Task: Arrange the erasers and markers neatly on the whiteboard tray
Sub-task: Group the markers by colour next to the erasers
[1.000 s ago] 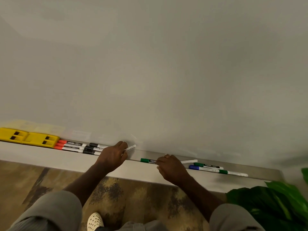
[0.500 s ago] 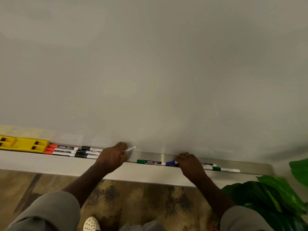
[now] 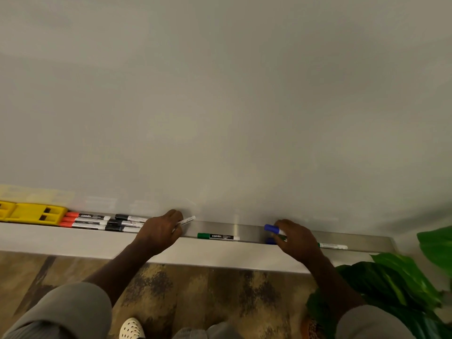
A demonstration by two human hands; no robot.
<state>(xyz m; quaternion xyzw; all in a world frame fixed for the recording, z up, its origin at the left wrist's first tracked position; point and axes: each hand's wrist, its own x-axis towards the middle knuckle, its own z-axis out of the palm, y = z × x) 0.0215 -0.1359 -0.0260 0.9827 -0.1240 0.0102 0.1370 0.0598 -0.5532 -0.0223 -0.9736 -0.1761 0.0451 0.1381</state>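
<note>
Both bare arms reach forward and up from grey short sleeves, set well apart, toward the long metal whiteboard tray (image 3: 247, 231). The left hand (image 3: 160, 232) rests knuckles-up at the tray's front edge, fingers curled closed around a slim white-barrelled marker (image 3: 188, 220) whose end pokes out to the right of its grip. The right hand (image 3: 297, 239), farther right along the tray, curls over a blue-capped marker (image 3: 272, 228), the cap jutting left from its fingers, wrist bent downward.

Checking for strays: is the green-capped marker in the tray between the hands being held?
No, the green-capped marker lies alone in the tray, clear of both hands.
</note>
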